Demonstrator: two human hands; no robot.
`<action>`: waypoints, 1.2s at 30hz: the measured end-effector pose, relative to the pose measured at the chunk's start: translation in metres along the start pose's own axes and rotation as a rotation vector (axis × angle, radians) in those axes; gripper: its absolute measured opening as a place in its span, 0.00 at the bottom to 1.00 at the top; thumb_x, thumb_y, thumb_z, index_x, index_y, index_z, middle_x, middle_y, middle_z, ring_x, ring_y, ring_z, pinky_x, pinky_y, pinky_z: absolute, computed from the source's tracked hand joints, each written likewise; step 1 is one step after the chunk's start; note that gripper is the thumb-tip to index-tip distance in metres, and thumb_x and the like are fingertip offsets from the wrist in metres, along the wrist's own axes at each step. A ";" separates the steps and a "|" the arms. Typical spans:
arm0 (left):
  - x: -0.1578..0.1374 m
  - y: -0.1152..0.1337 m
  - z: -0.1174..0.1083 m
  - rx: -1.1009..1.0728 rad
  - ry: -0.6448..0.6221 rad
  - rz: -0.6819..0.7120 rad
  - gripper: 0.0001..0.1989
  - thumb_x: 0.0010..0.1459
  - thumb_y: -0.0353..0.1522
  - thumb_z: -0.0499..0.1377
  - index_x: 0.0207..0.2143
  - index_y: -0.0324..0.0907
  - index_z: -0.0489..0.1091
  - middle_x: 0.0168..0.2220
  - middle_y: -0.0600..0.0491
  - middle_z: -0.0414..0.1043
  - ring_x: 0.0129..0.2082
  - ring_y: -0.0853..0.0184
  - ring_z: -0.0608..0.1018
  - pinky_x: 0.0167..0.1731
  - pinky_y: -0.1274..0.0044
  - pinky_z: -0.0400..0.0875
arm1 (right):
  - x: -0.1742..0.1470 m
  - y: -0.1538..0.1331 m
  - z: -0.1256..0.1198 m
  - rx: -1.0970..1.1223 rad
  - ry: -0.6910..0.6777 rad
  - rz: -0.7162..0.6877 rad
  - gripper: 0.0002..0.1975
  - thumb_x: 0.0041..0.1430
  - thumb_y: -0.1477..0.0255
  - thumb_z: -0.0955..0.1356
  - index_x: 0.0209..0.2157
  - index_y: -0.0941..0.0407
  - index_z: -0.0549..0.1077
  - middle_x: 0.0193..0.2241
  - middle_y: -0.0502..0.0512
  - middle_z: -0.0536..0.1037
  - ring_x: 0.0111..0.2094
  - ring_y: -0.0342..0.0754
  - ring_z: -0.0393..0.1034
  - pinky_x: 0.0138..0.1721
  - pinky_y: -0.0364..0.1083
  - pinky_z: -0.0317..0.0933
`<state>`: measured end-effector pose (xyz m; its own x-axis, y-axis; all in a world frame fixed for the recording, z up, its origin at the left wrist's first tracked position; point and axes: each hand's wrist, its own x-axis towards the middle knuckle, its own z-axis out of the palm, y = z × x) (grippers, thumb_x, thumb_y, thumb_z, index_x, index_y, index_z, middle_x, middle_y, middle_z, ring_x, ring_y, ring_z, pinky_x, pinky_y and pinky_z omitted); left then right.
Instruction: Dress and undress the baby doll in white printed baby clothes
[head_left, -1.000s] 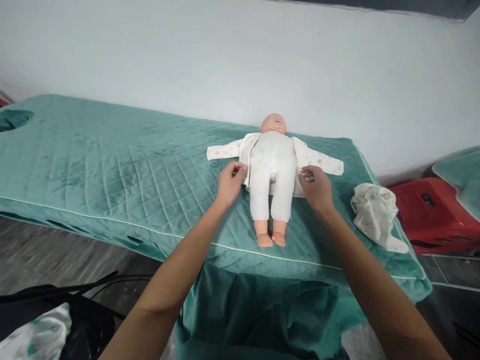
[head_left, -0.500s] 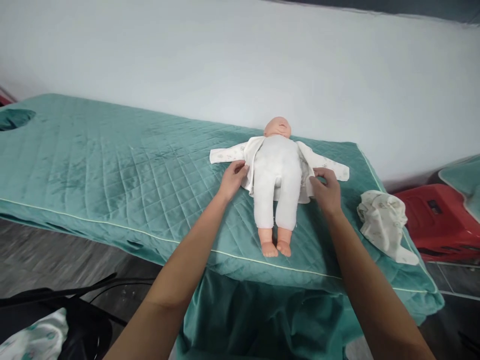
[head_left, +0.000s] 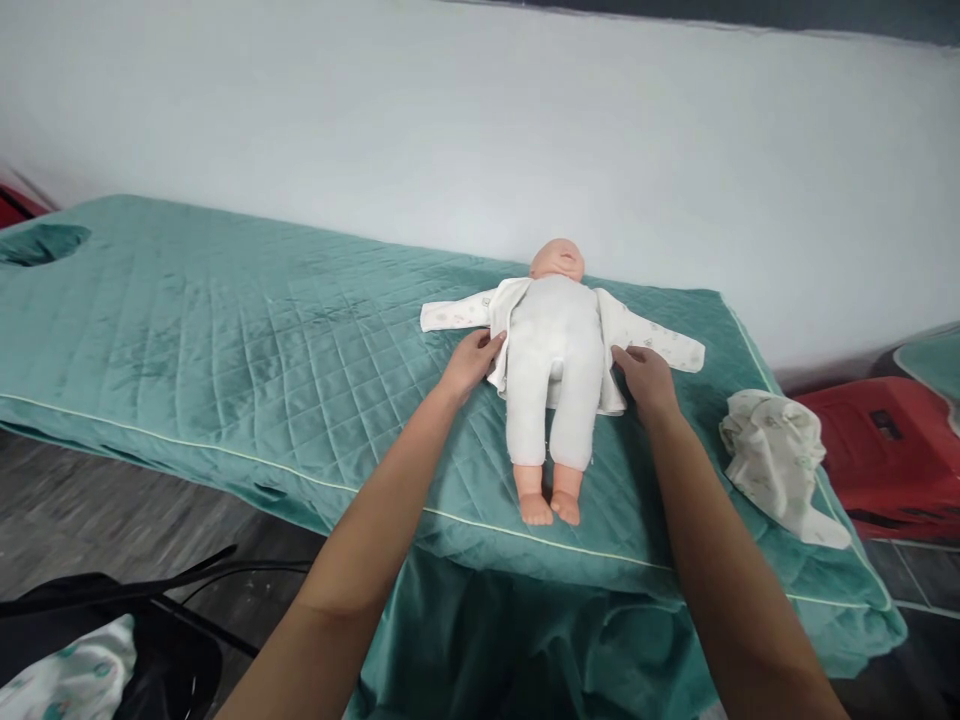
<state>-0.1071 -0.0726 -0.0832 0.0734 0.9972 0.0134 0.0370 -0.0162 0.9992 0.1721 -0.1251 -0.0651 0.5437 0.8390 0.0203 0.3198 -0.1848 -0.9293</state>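
Observation:
A baby doll with a white cloth body lies on its back, feet toward me, on a green quilted bed cover. Its arms are inside the sleeves of a white printed baby shirt, which is spread open at the front and partly under the body. My left hand pinches the shirt's front edge beside the doll's waist, fingers closed. On the other side, my right hand has its thumb and fingers closed at the opposite front edge, just below the sleeve. Its fingertips are partly hidden.
Crumpled white printed baby clothing lies near the bed's right end. Beyond it stands a red plastic chair or stool. A white wall runs behind the bed. At lower left are a black bag and a patterned cloth.
My right hand has shifted slightly left along the shirt's edge, closer to the doll's body. My left hand stays at its edge. The view has tilted a little.

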 end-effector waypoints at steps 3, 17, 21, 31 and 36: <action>0.002 0.007 0.005 -0.184 -0.166 -0.198 0.24 0.58 0.51 0.62 0.34 0.37 0.76 0.32 0.47 0.80 0.30 0.65 0.79 0.32 0.74 0.73 | 0.004 -0.006 0.012 0.226 -0.156 0.123 0.11 0.53 0.63 0.73 0.30 0.56 0.75 0.23 0.53 0.79 0.32 0.54 0.76 0.34 0.51 0.72; 0.030 0.022 0.040 -0.685 -0.250 -0.318 0.19 0.62 0.37 0.63 0.50 0.33 0.75 0.40 0.43 0.83 0.36 0.61 0.85 0.48 0.70 0.79 | 0.005 -0.009 0.030 0.819 -0.321 -0.003 0.19 0.55 0.65 0.74 0.48 0.52 0.76 0.48 0.51 0.83 0.53 0.54 0.77 0.56 0.54 0.71; 0.043 0.021 0.048 -0.693 -0.262 -0.286 0.20 0.60 0.36 0.64 0.51 0.33 0.75 0.41 0.43 0.83 0.37 0.61 0.85 0.46 0.70 0.80 | 0.006 -0.009 0.027 0.866 -0.349 -0.013 0.20 0.56 0.65 0.73 0.50 0.51 0.75 0.53 0.51 0.80 0.56 0.53 0.74 0.58 0.54 0.69; 0.043 0.016 0.045 -0.709 -0.290 -0.314 0.22 0.59 0.37 0.65 0.53 0.34 0.74 0.44 0.43 0.83 0.41 0.59 0.85 0.51 0.69 0.79 | 0.004 -0.013 0.021 0.935 -0.368 0.185 0.15 0.57 0.66 0.70 0.46 0.52 0.76 0.44 0.50 0.83 0.58 0.52 0.72 0.62 0.54 0.65; 0.042 0.013 0.042 -0.718 -0.290 -0.330 0.22 0.60 0.38 0.65 0.54 0.35 0.74 0.44 0.43 0.83 0.42 0.59 0.85 0.54 0.69 0.77 | 0.001 -0.014 0.014 0.878 -0.336 0.104 0.12 0.54 0.68 0.72 0.42 0.52 0.77 0.43 0.49 0.83 0.50 0.51 0.76 0.52 0.51 0.72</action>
<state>-0.0613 -0.0343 -0.0709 0.4264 0.8831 -0.1957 -0.5344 0.4205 0.7332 0.1569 -0.1145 -0.0571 0.2406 0.9689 -0.0582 -0.4905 0.0696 -0.8687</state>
